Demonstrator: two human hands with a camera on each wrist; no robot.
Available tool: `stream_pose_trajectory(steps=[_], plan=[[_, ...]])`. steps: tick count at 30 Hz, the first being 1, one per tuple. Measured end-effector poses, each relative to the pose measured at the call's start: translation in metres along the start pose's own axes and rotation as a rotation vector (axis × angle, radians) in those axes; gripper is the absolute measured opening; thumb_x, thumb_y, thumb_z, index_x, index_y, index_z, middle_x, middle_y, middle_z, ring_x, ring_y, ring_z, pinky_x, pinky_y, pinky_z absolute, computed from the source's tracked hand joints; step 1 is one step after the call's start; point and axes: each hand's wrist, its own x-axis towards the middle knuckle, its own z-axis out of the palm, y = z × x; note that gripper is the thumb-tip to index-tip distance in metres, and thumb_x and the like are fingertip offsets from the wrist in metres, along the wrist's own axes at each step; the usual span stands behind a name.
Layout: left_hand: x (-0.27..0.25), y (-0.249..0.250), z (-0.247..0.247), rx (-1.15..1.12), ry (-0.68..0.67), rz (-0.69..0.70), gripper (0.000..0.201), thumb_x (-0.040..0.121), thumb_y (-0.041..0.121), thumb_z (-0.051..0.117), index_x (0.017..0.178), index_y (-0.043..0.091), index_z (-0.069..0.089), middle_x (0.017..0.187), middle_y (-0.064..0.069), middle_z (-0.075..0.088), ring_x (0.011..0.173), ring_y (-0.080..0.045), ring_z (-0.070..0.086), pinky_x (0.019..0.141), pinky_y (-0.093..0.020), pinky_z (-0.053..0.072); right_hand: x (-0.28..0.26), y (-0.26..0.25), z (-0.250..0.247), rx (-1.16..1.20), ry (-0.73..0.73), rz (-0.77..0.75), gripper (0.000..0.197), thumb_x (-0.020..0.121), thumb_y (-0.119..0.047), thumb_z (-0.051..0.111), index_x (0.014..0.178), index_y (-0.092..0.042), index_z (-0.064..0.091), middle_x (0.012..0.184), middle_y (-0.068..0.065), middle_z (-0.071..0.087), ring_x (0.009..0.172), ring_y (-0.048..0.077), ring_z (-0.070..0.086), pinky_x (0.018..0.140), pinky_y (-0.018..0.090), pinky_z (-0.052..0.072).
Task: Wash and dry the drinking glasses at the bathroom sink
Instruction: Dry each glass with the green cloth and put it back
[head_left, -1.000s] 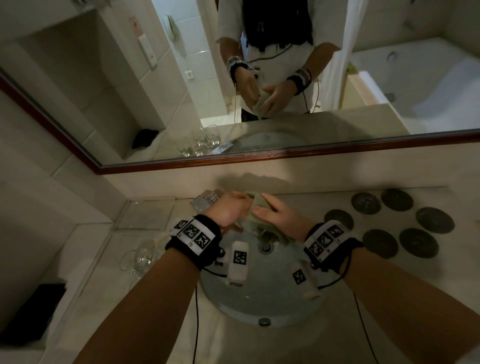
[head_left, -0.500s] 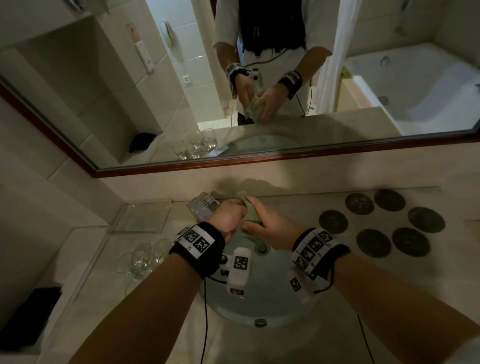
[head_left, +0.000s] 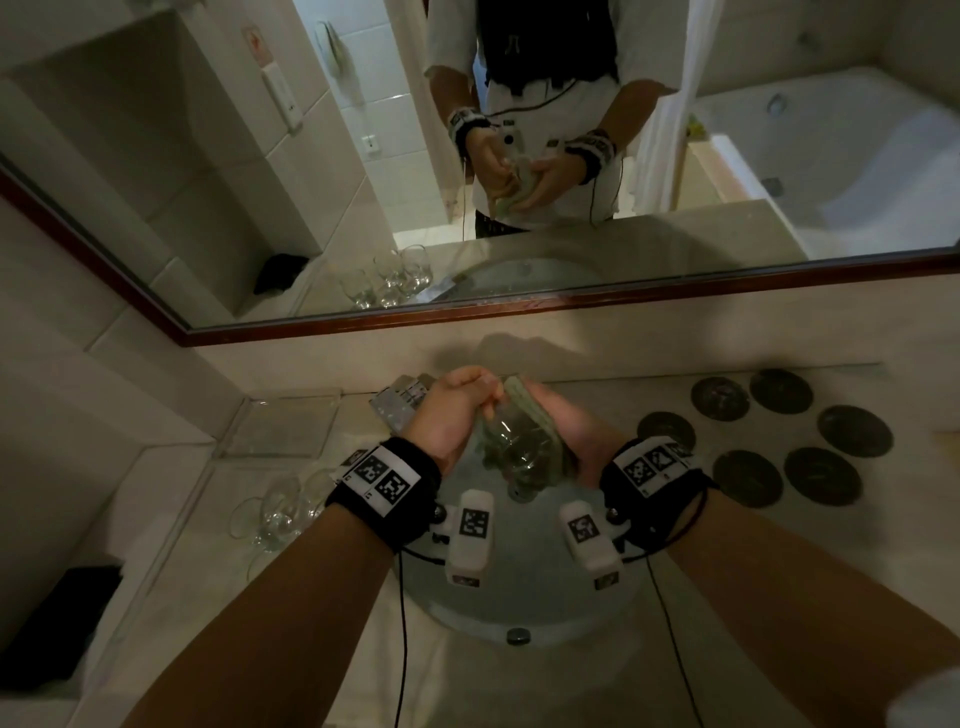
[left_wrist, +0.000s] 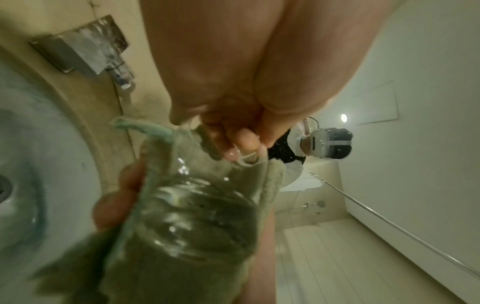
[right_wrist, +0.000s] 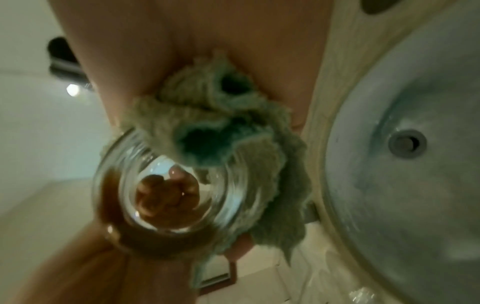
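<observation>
Drying is the step in hand here. The left hand (head_left: 447, 415) pinches the rim of a clear drinking glass (head_left: 511, 444), fingertips (left_wrist: 235, 153) curled over its lip, and holds it tilted above the round sink (head_left: 519, 597). The right hand (head_left: 571, 436) cups the glass from the other side through a green cloth (head_left: 540, 415), fingers wrapped round cloth and glass together. From the right wrist, the cloth (right_wrist: 207, 115) bunches in nubby terry folds against smooth, thick-based glass (right_wrist: 166, 185), the other hand's fingers showing through its bottom.

Judging by this, the outside is being wiped; the next move likely calls for turning the glass in the left hand's grip so the cloth reaches fresh wall, then pushing fabric inside. Wet glass looks slippery, so the rim pinch needs to stay firm.

More stemless glasses (head_left: 280, 512) wait on the pale stone bench (head_left: 171, 597) left of the basin; dark round coasters (head_left: 748, 478) lie to the right.
</observation>
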Motion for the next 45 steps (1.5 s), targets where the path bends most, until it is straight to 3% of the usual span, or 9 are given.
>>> stream_pose_trajectory(steps=[5,8,13,17,23,27,32,37,45], plan=[[0.0,0.007,-0.001,-0.072,-0.116,0.078,0.027,0.094,0.015,0.049,0.07,0.014,0.061,0.07,-0.01,0.055,0.088,-0.02,0.058,0.088,-0.033,0.041,-0.002,-0.011,-0.003,0.157,-0.039,0.066,0.056,0.098,-0.058,0.038,0.099,-0.012,0.07,0.086,0.014,0.07,0.07,0.027,0.069,0.06,0.037,0.057],[0.002,0.013,-0.006,-0.101,-0.228,0.071,0.025,0.093,0.02,0.048,0.072,0.011,0.058,0.087,-0.019,0.052,0.095,-0.024,0.055,0.086,-0.033,0.042,-0.005,-0.016,-0.005,0.213,-0.054,0.056,0.062,0.099,-0.06,0.033,0.105,-0.006,0.064,0.083,0.018,0.068,0.063,0.028,0.067,0.054,0.034,0.056],[0.008,0.018,-0.016,-0.023,-0.309,-0.061,0.018,0.088,0.011,0.051,0.076,0.007,0.064,0.083,-0.016,0.063,0.085,-0.026,0.058,0.084,-0.036,0.043,-0.005,-0.015,-0.013,0.092,-0.034,0.028,0.051,0.102,-0.049,0.036,0.105,-0.009,0.067,0.095,0.013,0.07,0.081,0.026,0.068,0.071,0.036,0.058],[0.005,0.026,-0.001,0.142,-0.194,-0.247,0.039,0.09,0.009,0.052,0.055,0.017,0.068,0.06,-0.003,0.062,0.064,-0.022,0.056,0.064,-0.029,0.045,0.0,-0.007,-0.018,-0.291,-0.031,-0.127,0.021,0.1,-0.033,0.052,0.117,-0.023,0.059,0.109,0.005,0.068,0.092,0.015,0.069,0.079,0.027,0.057],[0.006,0.029,0.011,0.273,-0.126,-0.398,0.016,0.092,0.004,0.047,0.09,0.003,0.063,0.068,-0.012,0.063,0.062,-0.027,0.061,0.064,-0.035,0.052,0.005,-0.001,-0.016,-0.752,-0.061,-0.283,0.047,0.096,-0.035,0.06,0.139,-0.028,0.043,0.121,-0.019,0.057,0.106,-0.013,0.055,0.091,0.01,0.043],[0.006,0.024,0.009,0.101,-0.139,-0.467,0.017,0.094,-0.002,0.043,0.093,-0.003,0.06,0.068,-0.019,0.063,0.049,-0.026,0.064,0.043,-0.028,0.051,0.005,0.001,-0.018,-0.927,-0.032,-0.331,0.061,0.095,-0.046,0.057,0.149,-0.032,0.032,0.137,-0.012,0.054,0.121,0.003,0.053,0.102,0.024,0.044],[0.01,0.011,0.011,0.094,-0.051,-0.286,0.027,0.095,0.0,0.043,0.077,0.006,0.063,0.066,-0.009,0.062,0.054,-0.019,0.059,0.053,-0.026,0.048,0.009,0.006,-0.011,-0.607,0.001,-0.277,0.047,0.098,-0.034,0.057,0.141,-0.021,0.042,0.127,-0.001,0.06,0.117,0.013,0.059,0.099,0.031,0.049],[0.015,0.011,0.002,0.035,-0.056,-0.207,0.023,0.099,0.009,0.047,0.082,0.004,0.062,0.056,0.0,0.057,0.051,-0.012,0.052,0.057,-0.027,0.039,0.006,-0.007,-0.002,-0.163,0.038,-0.101,0.029,0.102,-0.031,0.05,0.124,-0.014,0.054,0.099,0.009,0.067,0.084,0.019,0.067,0.077,0.034,0.057],[0.013,0.011,-0.002,-0.119,-0.018,0.003,0.036,0.102,0.014,0.042,0.073,0.01,0.062,0.065,-0.005,0.056,0.07,-0.019,0.051,0.07,-0.028,0.043,0.008,-0.015,0.004,0.262,-0.114,0.1,0.061,0.09,-0.065,0.044,0.098,-0.012,0.074,0.09,0.017,0.069,0.071,0.029,0.067,0.06,0.035,0.057]])
